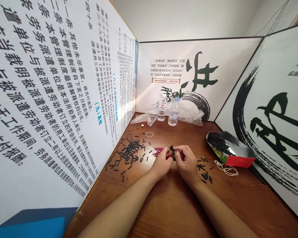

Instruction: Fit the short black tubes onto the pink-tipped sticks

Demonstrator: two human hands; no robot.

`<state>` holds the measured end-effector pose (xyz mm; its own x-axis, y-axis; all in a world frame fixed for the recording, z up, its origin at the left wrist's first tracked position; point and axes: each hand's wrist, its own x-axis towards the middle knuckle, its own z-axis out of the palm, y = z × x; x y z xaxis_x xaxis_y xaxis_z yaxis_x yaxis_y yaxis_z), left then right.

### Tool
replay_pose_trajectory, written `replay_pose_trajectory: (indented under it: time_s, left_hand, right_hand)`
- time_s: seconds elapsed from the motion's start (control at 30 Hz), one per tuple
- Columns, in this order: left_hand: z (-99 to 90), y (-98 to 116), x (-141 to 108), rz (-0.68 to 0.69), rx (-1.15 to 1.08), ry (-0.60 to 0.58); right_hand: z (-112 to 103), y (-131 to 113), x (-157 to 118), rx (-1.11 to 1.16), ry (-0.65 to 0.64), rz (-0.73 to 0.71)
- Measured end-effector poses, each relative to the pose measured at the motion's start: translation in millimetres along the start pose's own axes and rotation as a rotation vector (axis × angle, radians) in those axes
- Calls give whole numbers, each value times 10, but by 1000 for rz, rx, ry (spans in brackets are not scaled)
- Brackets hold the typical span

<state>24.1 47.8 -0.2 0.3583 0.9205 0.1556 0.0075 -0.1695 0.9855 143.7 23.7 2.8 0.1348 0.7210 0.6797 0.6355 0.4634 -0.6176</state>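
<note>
My left hand (164, 162) is wrapped round a bundle of thin red sticks (158, 151), whose red ends stick out to the left. At the bundle's right end, black pieces (171, 148) show between my two hands. My right hand (186, 161) pinches at this end with thumb and forefinger; what lies between its fingertips is too small to make out. A loose pile of short black pieces (131, 150) is spread on the table left of my hands. Several more black pieces (205, 177) lie right of my right hand.
An open box (239, 160) with black pieces stands at the right, white bands (229, 170) beside it. Two water bottles (173, 114) and clear plastic bags (145, 119) are at the back of the wooden table (169, 205). Printed panels (164, 53) enclose three sides.
</note>
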Motion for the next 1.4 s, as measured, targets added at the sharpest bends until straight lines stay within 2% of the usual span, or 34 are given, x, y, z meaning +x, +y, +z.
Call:
replay_pose_trajectory:
  time_s: [0.3,0.5,0.73,1.07,1.4]
  left_hand:
    - [-6,-34,9,4,-42,3]
    - [-4,-4,-6,-83,-215,2]
    - [-7,31,-2,-141,-267,11]
    - [-19,3,27,-190,-345,41]
    - [-51,47,26,-265,-434,6]
  right_hand:
    - [-30,-16,-16,44,-31,15]
    - [-33,-3,-20,70,-59,16]
    - [-23,-3,-25,80,-56,-3]
    - [59,101,-56,102,-76,194]
    - [83,147,-72,62,-91,170]
